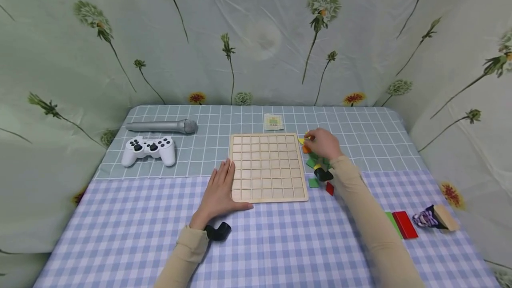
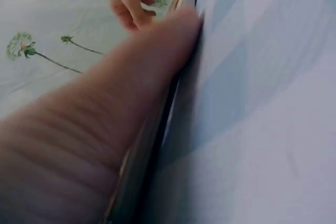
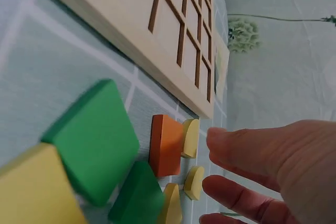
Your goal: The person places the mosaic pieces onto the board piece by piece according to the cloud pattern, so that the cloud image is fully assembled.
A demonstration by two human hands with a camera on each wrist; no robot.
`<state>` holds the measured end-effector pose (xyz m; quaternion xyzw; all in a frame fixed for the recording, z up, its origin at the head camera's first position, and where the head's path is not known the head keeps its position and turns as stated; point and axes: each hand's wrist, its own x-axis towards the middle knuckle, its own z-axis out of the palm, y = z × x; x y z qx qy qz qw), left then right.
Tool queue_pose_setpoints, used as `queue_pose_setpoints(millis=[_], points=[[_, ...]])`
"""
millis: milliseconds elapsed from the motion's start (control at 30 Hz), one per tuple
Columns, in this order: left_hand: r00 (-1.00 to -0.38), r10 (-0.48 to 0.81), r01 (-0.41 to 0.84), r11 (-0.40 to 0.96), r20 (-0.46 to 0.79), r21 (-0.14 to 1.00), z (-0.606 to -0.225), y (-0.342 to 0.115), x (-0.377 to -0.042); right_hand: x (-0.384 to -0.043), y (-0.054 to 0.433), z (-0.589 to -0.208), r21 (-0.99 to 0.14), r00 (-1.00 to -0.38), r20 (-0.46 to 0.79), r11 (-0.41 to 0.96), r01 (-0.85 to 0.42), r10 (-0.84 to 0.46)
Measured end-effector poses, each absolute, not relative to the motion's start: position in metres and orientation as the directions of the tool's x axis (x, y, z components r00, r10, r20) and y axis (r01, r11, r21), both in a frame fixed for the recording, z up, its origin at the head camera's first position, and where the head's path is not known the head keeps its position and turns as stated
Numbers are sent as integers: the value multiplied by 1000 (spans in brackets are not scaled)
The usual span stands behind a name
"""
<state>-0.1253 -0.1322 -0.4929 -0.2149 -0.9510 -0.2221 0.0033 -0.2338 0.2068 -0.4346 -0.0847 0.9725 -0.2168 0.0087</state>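
A wooden grid board lies flat on the cloth. My left hand rests along its left edge, fingers straight, with the thumb spread by the near edge; that thumb fills much of the left wrist view. Past the board's far right corner, my right hand reaches down to small coloured pieces. In the right wrist view its thumb and forefinger are apart, tips close to two yellow rounded pieces, with nothing between them. Beside these lie an orange piece and green pieces.
Right of the board are another green piece and a red piece. A small patterned card lies behind the board. To the left are a microphone and a white game controller. A red box lies at the right.
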Motion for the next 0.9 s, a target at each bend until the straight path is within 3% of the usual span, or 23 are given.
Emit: queue_pose_setpoints(millis=[367, 700, 900], points=[[-908, 393, 417, 829, 144, 373, -499, -135, -118, -245, 201, -444, -445, -988, -66, 891, -94, -138], [-913, 387, 408, 843, 132, 351, -500, -133, -124, -252, 204, -449, -676, -994, -37, 735, -51, -103], [-916, 380, 402, 849, 133, 344, -500, -132, -123, -251, 185, -443, -751, -989, 49, 648, -130, -142]])
